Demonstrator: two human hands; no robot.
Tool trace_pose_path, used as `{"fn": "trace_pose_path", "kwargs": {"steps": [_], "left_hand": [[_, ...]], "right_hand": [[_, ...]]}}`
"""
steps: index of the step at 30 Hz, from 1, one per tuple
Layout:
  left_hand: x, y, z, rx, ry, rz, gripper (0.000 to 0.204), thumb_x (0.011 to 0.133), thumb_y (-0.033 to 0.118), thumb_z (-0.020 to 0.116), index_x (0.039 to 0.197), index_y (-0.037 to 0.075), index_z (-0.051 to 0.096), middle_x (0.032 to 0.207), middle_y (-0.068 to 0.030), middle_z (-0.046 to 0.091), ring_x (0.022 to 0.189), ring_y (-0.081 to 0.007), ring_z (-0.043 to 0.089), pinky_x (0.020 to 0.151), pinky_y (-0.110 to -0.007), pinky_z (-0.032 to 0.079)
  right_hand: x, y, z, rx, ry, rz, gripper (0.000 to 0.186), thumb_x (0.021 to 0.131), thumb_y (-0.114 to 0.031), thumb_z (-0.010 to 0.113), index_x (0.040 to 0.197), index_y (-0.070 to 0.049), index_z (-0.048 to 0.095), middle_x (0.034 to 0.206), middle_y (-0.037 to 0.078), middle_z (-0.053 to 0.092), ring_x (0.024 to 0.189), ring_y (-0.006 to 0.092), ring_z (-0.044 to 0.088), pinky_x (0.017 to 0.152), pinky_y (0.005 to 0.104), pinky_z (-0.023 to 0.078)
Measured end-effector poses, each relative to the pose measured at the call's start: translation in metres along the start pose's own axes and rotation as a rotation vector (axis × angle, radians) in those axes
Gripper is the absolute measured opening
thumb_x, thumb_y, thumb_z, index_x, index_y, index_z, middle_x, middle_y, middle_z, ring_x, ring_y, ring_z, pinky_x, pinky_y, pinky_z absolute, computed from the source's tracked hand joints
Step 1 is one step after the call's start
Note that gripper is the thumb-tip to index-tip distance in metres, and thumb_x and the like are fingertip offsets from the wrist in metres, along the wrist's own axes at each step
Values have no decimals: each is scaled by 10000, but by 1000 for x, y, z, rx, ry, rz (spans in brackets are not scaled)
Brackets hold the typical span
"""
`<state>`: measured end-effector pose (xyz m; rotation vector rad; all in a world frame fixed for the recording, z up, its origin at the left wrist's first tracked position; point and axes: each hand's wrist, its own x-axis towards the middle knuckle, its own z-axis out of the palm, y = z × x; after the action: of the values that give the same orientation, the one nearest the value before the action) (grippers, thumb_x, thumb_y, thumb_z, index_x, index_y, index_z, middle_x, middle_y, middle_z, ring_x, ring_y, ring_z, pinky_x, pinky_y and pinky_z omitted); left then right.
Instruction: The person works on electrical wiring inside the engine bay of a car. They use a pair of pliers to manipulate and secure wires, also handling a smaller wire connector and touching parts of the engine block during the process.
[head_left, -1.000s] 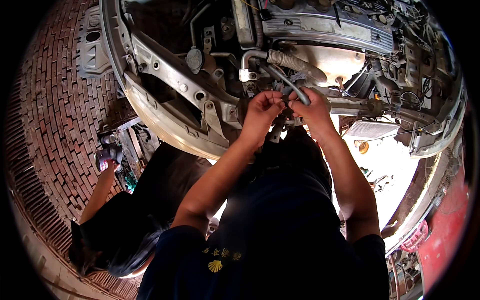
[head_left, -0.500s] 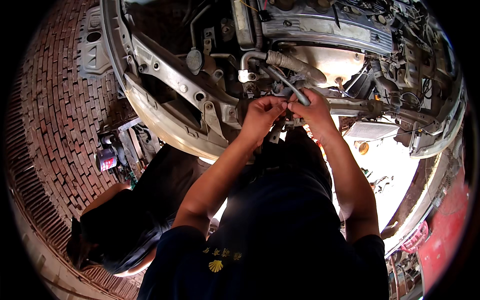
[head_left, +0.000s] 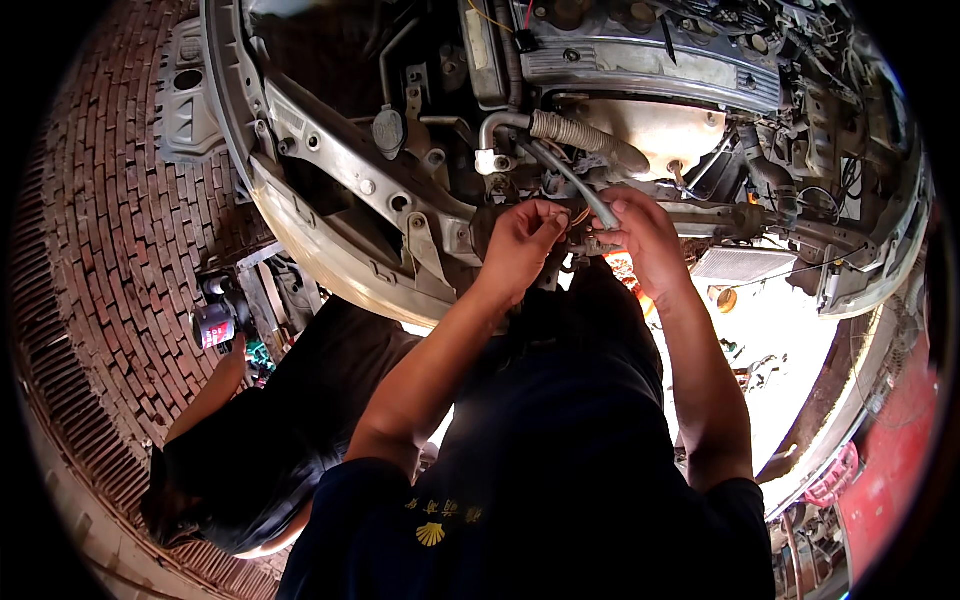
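Hose (head_left: 570,175), grey and slanting, comes down from beneath the ribbed pipe (head_left: 590,138) to its lower end at the right hand (head_left: 645,240), to the right of the left hand (head_left: 524,250). The right hand is curled and part open, the hose end lying between thumb and forefinger; I cannot tell how firmly it grips. The left hand is pinched together at thumb and forefinger on a thin wire (head_left: 582,213), which shows in the narrow gap between the hands.

Left of the left hand, the metal frame (head_left: 370,180) and pale bumper (head_left: 335,268) close off that side. A bar (head_left: 705,218) stretches away just right of the right hand; below it the bright floor (head_left: 800,350) lies open. The shirt (head_left: 560,450) is near beneath the hands.
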<state>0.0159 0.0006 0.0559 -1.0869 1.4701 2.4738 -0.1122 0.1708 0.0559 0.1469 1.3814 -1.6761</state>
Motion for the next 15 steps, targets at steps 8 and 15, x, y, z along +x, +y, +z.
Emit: {"fn": "trace_pose_path", "kwargs": {"steps": [8,15], "left_hand": [[-4,6,1,12,-14,24,133,1028,145,663,1079,28,702,879,-3,681,755,-64,550,688,-228,425],[-9,8,8,-27,22,41,109,1045,118,634,1073,16,661,900,-2,664,783,-65,560,714,-233,445]], "right_hand": [[-33,-4,4,-28,-41,-33,392,1050,-345,612,1255,-11,634,1121,77,714,984,150,683,814,301,525],[-31,5,14,-262,-41,-59,187,1004,-186,715,1088,-27,664,903,-10,683,782,51,613,646,220,463]]}}
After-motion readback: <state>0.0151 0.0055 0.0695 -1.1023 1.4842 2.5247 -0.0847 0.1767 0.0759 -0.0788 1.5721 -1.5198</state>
